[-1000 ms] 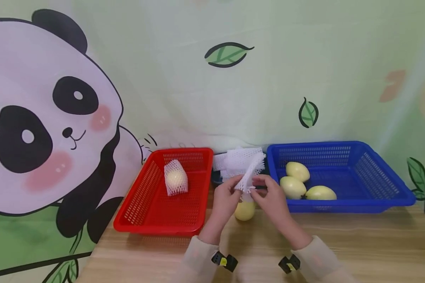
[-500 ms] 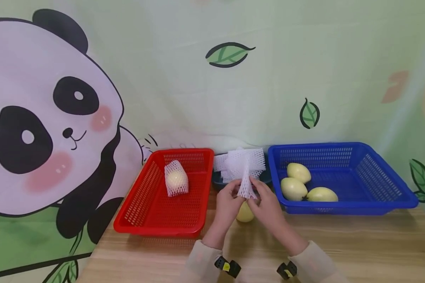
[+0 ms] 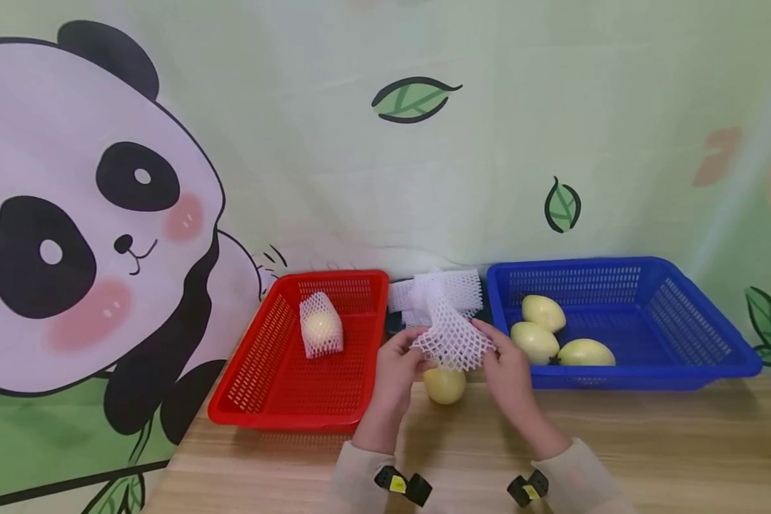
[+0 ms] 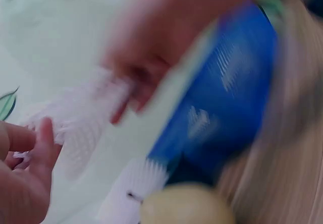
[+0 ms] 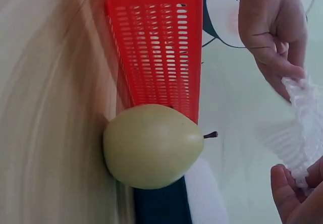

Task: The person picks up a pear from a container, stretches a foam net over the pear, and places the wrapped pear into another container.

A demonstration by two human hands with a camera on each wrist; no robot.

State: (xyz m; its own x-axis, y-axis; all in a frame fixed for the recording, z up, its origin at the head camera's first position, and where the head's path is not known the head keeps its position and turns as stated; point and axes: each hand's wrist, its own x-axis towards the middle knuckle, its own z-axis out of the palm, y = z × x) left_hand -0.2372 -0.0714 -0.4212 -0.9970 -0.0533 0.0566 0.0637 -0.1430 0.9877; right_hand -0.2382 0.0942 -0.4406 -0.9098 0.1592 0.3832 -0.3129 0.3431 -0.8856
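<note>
So the only spots for any writing are the little yellow labels on the black wrist gadgets (image 3: 417, 490), one by each cuff, and the print on those is way too small for me to read.

On to the containers. Red basket (image 3: 276, 389) on the left has one pale yellow fruit in a white mesh sleeve (image 3: 322, 329), lying toward the back. Blue basket (image 3: 655, 373) on the right has three bare yellow fruits (image 3: 535, 343) bunched in its near left corner. Between the two there's a dark container (image 3: 395, 323) with a pile of white mesh sleeves (image 3: 465, 285) lying flat, and some of them poke up over the rim.

Main action: the left hand (image 3: 395, 368) and right hand (image 3: 509, 368) both have a pinching grip, clamped on opposite sides of one mesh sleeve (image 3: 456, 339), so its near end is spread wide. Right under it, the loose pear (image 3: 445, 386) stands upright on the wooden bench (image 3: 462, 457), stem up, between the wrists. From the right wrist view the held mesh is clear of the pear, not touching it. Backdrop (image 3: 283, 114) is a cartoon panda with leaves.
</note>
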